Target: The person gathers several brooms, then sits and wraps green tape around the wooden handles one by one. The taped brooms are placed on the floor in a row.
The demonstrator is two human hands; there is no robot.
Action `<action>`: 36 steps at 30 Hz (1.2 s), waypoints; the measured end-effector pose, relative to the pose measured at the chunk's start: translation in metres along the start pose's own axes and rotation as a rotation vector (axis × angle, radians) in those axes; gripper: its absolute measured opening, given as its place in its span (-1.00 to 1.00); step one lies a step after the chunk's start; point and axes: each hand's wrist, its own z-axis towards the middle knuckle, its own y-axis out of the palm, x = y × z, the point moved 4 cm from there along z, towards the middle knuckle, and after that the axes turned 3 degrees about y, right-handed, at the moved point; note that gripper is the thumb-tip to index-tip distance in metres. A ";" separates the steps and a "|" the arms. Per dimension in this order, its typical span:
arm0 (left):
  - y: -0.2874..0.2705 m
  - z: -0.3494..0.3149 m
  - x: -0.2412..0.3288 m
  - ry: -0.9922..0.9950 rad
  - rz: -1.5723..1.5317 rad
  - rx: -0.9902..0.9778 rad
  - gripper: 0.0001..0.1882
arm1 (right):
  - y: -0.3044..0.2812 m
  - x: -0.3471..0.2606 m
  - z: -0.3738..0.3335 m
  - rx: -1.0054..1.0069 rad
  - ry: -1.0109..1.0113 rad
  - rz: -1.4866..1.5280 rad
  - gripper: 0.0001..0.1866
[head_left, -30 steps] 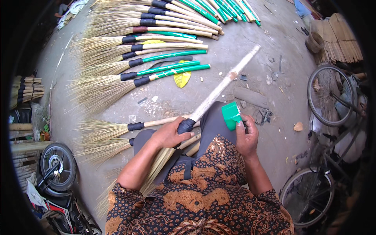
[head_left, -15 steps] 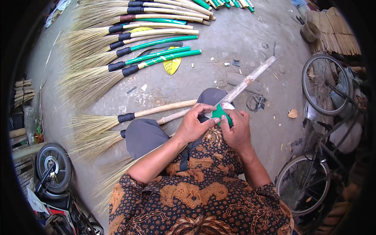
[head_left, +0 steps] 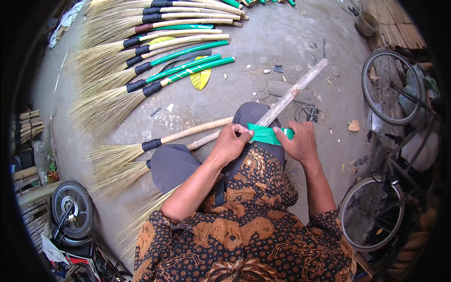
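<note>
A shiny green plastic strip (head_left: pixel 264 135) is stretched flat between my two hands, above my knee. My left hand (head_left: pixel 232 143) pinches its left end between thumb and fingers. The other end is gripped by my right hand (head_left: pixel 300 141), its thumb lying on top. Just beyond the strip, a pale, rough wooden stick (head_left: pixel 296 94) slants up to the right, its lower part hidden behind the strip and my leg. To my left lie a broom with a bare pale handle (head_left: pixel 197 128) and another broom (head_left: pixel 124 174), partly covered by my knee.
Several finished brooms (head_left: pixel 155 89), some with green-wrapped handles, lie in a row at the far left. A yellow leaf (head_left: pixel 201 80) lies under them. On the right stands a bicycle (head_left: pixel 376 207); a motorcycle wheel (head_left: pixel 71 209) is at lower left. Small scraps dot the grey ground.
The green strip, bunched up between my fingers before, is now spread out flat. My right hand has moved to the right, away from the left.
</note>
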 end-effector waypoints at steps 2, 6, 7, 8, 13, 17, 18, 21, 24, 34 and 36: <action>0.001 0.001 0.001 -0.012 0.071 0.011 -0.73 | 0.005 0.001 0.002 -0.086 0.039 -0.020 -0.57; 0.000 0.003 0.004 0.011 0.246 0.013 -0.69 | 0.006 -0.003 0.007 -0.203 0.093 -0.026 -0.60; 0.000 0.003 0.004 0.023 0.326 0.018 -0.69 | 0.005 -0.005 0.008 -0.211 0.098 -0.014 -0.62; -0.001 0.002 0.004 0.035 0.407 0.021 -0.68 | 0.005 -0.006 0.008 -0.213 0.093 -0.012 -0.63; -0.005 -0.012 0.007 0.139 0.315 0.230 -0.55 | 0.003 -0.009 0.005 -0.169 0.051 0.004 -0.66; -0.001 -0.027 0.015 0.362 0.381 0.194 -0.56 | 0.004 -0.007 0.001 -0.164 0.067 0.019 -0.66; 0.001 -0.031 0.020 0.487 0.449 0.201 -0.59 | 0.003 -0.008 0.001 -0.147 0.045 0.009 -0.66; 0.008 -0.036 0.028 0.554 0.625 0.131 -0.64 | 0.004 -0.008 0.000 -0.143 0.053 0.005 -0.65; 0.010 -0.036 0.029 0.350 0.653 0.031 -0.53 | 0.004 -0.008 -0.001 -0.159 0.071 -0.018 -0.64; -0.009 -0.028 0.032 0.189 0.698 -0.124 -0.43 | 0.003 -0.010 -0.004 -0.009 -0.020 0.125 -0.62; -0.023 -0.022 0.037 0.221 0.464 -0.171 -0.44 | 0.007 -0.007 -0.002 0.015 0.005 0.154 -0.62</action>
